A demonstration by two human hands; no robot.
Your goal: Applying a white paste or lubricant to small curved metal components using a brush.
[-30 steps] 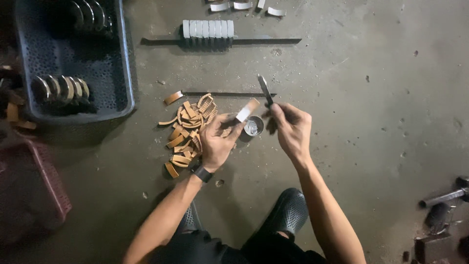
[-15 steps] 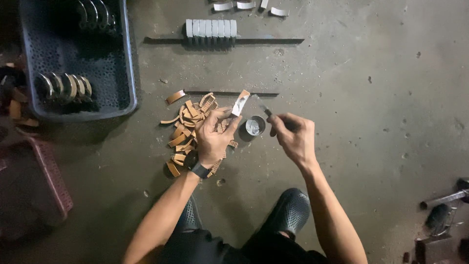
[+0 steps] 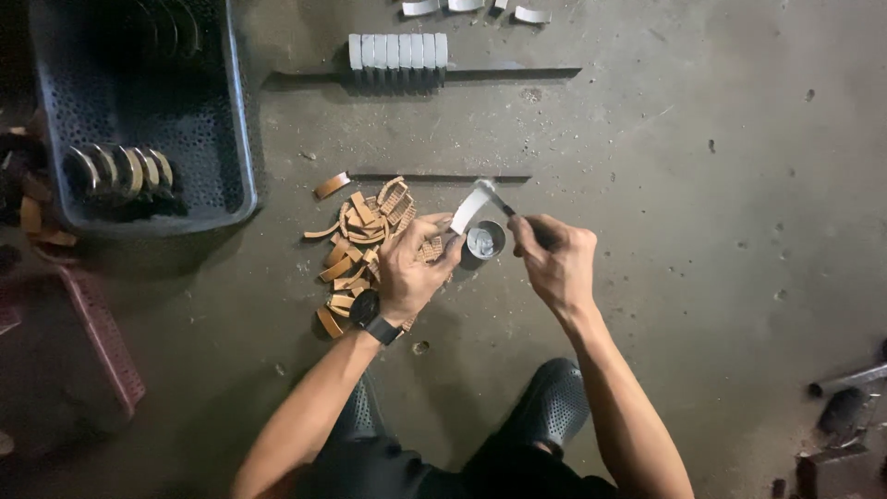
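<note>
My left hand holds a curved strip whose face is coated grey-white, raised over the concrete floor. My right hand grips a thin brush or stick with its tip touching the strip's upper end. A small round tin of grey paste stands on the floor between both hands. Just left of my left hand lies a pile of tan curved strips, partly hidden by the hand. A black watch sits on my left wrist.
A dark plastic crate at upper left holds curved metal pieces. Several coated grey strips stand in a row on a long flat bar. A second thin bar lies nearer. Tools sit at lower right.
My right hand brought the brush down from above the tin and onto the strip. The left hand tilted the strip, now showing its grey-coated face.
</note>
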